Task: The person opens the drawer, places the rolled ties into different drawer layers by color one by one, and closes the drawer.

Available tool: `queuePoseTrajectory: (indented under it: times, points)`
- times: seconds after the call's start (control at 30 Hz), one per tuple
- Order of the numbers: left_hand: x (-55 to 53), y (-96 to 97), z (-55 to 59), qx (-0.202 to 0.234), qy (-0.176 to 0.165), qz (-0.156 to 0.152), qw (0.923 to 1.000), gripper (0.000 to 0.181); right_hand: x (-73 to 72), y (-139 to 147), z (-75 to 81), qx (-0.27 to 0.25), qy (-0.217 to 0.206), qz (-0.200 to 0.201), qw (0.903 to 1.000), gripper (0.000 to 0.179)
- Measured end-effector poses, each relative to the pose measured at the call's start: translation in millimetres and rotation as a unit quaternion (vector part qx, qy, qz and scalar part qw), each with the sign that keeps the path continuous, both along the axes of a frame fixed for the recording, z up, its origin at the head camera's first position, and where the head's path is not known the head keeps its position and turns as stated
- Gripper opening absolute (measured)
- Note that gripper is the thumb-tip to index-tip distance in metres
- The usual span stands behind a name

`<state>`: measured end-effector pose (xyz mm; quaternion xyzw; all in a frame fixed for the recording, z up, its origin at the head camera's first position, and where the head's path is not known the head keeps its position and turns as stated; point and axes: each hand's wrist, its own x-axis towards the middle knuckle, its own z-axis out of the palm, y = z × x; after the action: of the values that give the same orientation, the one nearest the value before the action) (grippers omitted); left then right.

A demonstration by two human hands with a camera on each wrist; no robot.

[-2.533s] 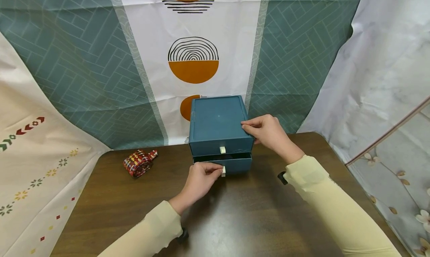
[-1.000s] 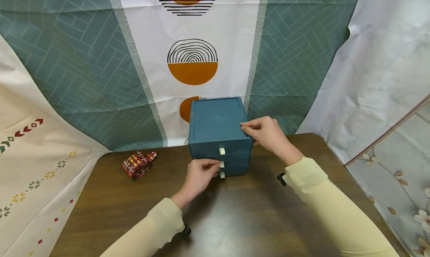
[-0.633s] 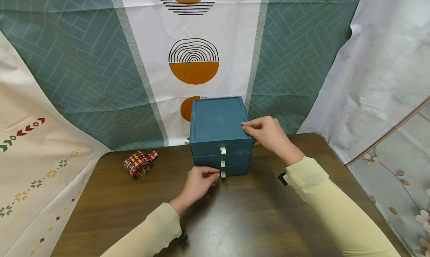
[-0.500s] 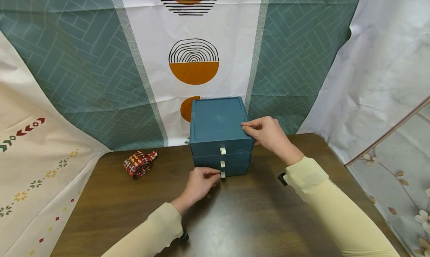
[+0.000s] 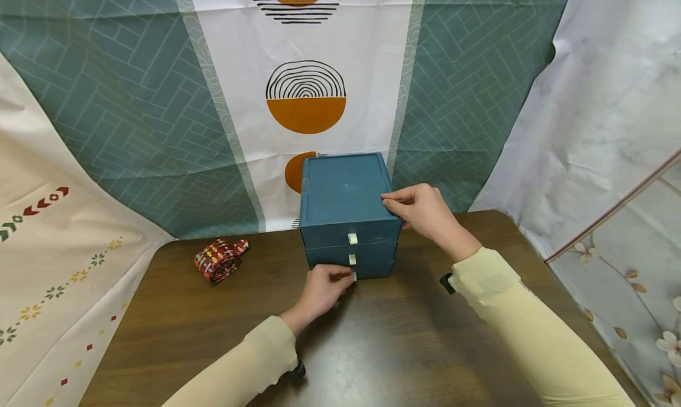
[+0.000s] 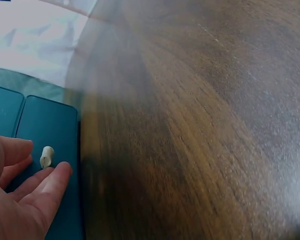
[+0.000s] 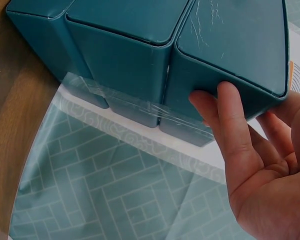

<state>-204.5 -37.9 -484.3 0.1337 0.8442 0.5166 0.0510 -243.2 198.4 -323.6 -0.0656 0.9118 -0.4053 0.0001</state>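
A blue desktop drawer box (image 5: pixel 346 188) of three stacked drawers stands against the backdrop, all drawers pushed in. Pale pull tabs mark the top drawer (image 5: pixel 324 236), the middle drawer (image 5: pixel 324 255) and the bottom drawer (image 5: pixel 378 270). My left hand (image 5: pixel 321 290) reaches to the bottom drawer's tab (image 6: pixel 46 156); in the left wrist view thumb and fingers lie loosely either side of it, with space around it. My right hand (image 5: pixel 425 213) grips the box's upper right edge, fingers (image 7: pixel 230 100) pressed on its side wall.
A rolled woven band (image 5: pixel 218 260) in red, yellow and white lies on the wooden table (image 5: pixel 393 348) to the left. Patterned cloth (image 5: pixel 452 87) hangs close behind the box, and more cloth (image 5: pixel 612 158) drapes at the right side.
The middle drawer, partly out at first, has been pushed in. My left hand has let go of its tab and moved down to the bottom drawer's tab. The right hand keeps its grip.
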Motion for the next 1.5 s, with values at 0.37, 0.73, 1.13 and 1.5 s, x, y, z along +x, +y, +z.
queuePoseTrajectory:
  times: [0.37, 0.73, 1.13, 1.5]
  points:
    - [-2.2, 3.3, -3.1, -0.009, -0.011, 0.002, 0.9999, 0.021, -0.1, -0.2, 0.9, -0.001, 0.001, -0.002, 1.0, 0.025]
    - [-2.8, 1.8, -8.0, 0.0, -0.007, 0.007, 1.0, 0.017, -0.2, 0.8, 0.3, 0.0, -0.004, 0.006, 1.0, 0.026]
    - [0.2, 1.9, -9.1, 0.002, -0.004, -0.003, 1.0, 0.014, 0.4, 2.0, 0.6, 0.0, -0.002, 0.006, 1.0, 0.027]
    - [14.2, -1.4, -6.0, -0.02, -0.017, -0.007, 0.9996, 0.015, 0.2, 2.4, 0.2, -0.001, -0.005, 0.012, 0.9999, 0.027]
